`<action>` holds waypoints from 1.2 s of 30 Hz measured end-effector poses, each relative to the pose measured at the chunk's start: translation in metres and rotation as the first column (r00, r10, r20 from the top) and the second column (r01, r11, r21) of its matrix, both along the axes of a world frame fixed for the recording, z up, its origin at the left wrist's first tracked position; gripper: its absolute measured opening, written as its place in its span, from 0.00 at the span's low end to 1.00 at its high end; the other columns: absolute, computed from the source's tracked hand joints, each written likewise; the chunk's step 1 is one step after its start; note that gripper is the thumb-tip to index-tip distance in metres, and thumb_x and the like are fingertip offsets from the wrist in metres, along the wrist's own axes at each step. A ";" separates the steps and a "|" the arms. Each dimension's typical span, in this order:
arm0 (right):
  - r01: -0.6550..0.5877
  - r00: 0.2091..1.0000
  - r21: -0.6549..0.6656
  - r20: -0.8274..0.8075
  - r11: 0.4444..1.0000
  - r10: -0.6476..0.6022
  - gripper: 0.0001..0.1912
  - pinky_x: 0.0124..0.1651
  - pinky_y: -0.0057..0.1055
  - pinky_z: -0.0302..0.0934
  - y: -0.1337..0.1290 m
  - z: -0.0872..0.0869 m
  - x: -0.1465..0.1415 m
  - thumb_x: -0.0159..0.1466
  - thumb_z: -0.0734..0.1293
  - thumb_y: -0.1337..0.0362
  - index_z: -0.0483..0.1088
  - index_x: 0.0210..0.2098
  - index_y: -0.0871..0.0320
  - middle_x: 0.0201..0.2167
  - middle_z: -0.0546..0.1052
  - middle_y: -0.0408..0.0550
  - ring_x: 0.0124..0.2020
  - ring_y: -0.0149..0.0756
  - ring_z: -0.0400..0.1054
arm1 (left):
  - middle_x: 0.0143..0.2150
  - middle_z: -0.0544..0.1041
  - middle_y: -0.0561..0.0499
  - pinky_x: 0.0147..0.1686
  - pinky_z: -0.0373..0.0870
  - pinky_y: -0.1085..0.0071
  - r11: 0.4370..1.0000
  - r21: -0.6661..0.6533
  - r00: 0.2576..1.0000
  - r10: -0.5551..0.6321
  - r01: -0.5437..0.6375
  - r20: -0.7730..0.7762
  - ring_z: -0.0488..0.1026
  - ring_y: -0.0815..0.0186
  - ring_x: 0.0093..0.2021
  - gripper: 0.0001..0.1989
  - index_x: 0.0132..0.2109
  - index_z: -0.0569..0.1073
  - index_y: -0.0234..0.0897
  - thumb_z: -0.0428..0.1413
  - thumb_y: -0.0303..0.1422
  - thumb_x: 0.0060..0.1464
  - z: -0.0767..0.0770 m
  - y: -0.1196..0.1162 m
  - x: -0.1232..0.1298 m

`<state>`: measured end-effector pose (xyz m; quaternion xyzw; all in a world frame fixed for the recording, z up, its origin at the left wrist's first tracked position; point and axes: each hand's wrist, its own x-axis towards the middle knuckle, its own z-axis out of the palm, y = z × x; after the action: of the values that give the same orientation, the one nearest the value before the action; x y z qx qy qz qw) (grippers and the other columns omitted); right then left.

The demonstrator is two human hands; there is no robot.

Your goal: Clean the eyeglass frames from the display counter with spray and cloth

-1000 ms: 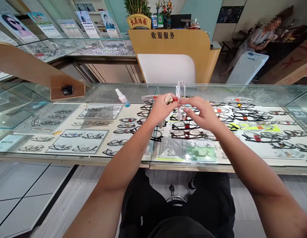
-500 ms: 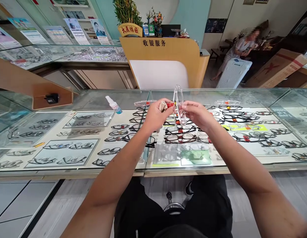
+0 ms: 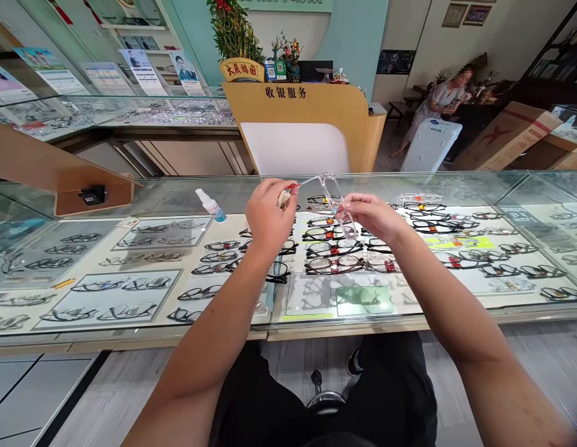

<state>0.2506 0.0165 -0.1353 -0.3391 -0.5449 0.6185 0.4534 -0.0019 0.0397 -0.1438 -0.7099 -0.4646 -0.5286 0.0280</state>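
A pair of clear-framed eyeglasses (image 3: 332, 189) is held up above the glass counter, tilted, with its lenses toward the right. My left hand (image 3: 270, 214) is closed, with a bunched beige cloth (image 3: 283, 198) in it, and pinches the end of one temple near a red piece. My right hand (image 3: 375, 217) grips the front of the frame between thumb and fingers. Its lower fingers are partly hidden. Beneath both hands, several dark-framed eyeglasses (image 3: 335, 248) sit in rows in the display.
A white spray bottle (image 3: 211, 205) with blue liquid rests on the counter (image 3: 177, 186) left of my hands. A wooden cash desk (image 3: 367, 136) stands beyond. At the back right are a white suitcase (image 3: 430, 146), a cardboard box (image 3: 507, 136) and a seated person (image 3: 444, 99).
My left hand has moved left and turned, drawing out the temple. The eyeglasses have swung from nearly edge-on to an angled view, showing both lenses. My right hand keeps its hold.
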 end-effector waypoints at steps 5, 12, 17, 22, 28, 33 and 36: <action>-0.020 0.996 0.017 -0.083 1.000 0.021 0.15 0.59 0.44 0.70 0.000 0.004 0.008 0.61 0.81 0.51 0.76 0.34 0.51 0.47 0.87 0.47 0.52 0.42 0.80 | 0.47 0.80 0.45 0.53 0.72 0.56 0.979 0.128 0.986 0.145 -0.155 0.084 0.77 0.52 0.51 0.12 0.53 0.79 0.43 0.59 0.31 0.65 0.003 -0.005 0.002; -0.048 0.982 0.014 -0.181 0.999 0.050 0.16 0.63 0.44 0.72 -0.003 0.004 0.009 0.61 0.81 0.51 0.75 0.37 0.49 0.55 0.86 0.47 0.61 0.46 0.78 | 0.48 0.80 0.46 0.46 0.72 0.63 0.960 0.054 0.922 -0.248 0.276 -0.297 0.77 0.58 0.47 0.15 0.58 0.80 0.44 0.57 0.30 0.67 -0.007 -0.012 0.016; -0.107 0.962 0.039 -0.247 0.994 0.113 0.11 0.62 0.41 0.73 -0.005 0.002 0.005 0.66 0.77 0.54 0.75 0.40 0.50 0.58 0.85 0.48 0.58 0.44 0.80 | 0.47 0.82 0.47 0.41 0.70 0.66 0.934 -0.012 0.851 -0.331 0.357 -0.409 0.78 0.60 0.45 0.13 0.56 0.81 0.41 0.57 0.34 0.70 -0.012 -0.012 0.018; 0.007 0.942 0.073 -0.335 0.997 0.017 0.14 0.73 0.44 0.64 -0.003 0.004 0.004 0.64 0.79 0.53 0.73 0.38 0.50 0.59 0.84 0.48 0.65 0.43 0.76 | 0.41 0.84 0.49 0.43 0.69 0.65 0.956 -0.033 0.914 -0.288 0.291 -0.286 0.78 0.61 0.42 0.11 0.46 0.83 0.40 0.59 0.40 0.70 -0.012 -0.010 0.018; 0.092 0.928 0.092 -0.370 0.992 -0.052 0.16 0.70 0.45 0.67 -0.003 0.003 0.001 0.61 0.81 0.52 0.74 0.38 0.49 0.56 0.85 0.45 0.61 0.42 0.77 | 0.39 0.83 0.51 0.40 0.66 0.67 0.945 -0.131 0.927 -0.322 0.301 -0.191 0.78 0.62 0.40 0.09 0.46 0.83 0.42 0.63 0.41 0.67 -0.010 -0.011 0.018; 0.141 0.900 0.085 -0.426 0.986 -0.092 0.14 0.67 0.42 0.70 0.001 0.005 0.012 0.61 0.81 0.51 0.76 0.39 0.48 0.54 0.85 0.42 0.59 0.41 0.79 | 0.28 0.71 0.57 0.34 0.61 0.69 0.946 -0.271 0.983 -0.162 0.178 0.081 0.68 0.66 0.28 0.12 0.50 0.77 0.41 0.65 0.39 0.62 -0.003 -0.011 0.013; 0.170 0.891 0.071 -0.438 0.983 -0.122 0.14 0.66 0.41 0.71 0.004 0.005 0.019 0.61 0.80 0.51 0.76 0.38 0.48 0.53 0.86 0.41 0.58 0.39 0.79 | 0.30 0.70 0.57 0.33 0.62 0.70 0.907 -0.396 0.948 -0.011 0.144 0.319 0.67 0.67 0.29 0.14 0.49 0.72 0.41 0.65 0.39 0.61 -0.001 0.003 0.004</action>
<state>0.2692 0.0206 -0.1304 -0.2091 -0.4365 0.6120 0.6255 0.0023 0.0427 -0.1448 -0.6259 -0.5358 -0.5234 -0.2176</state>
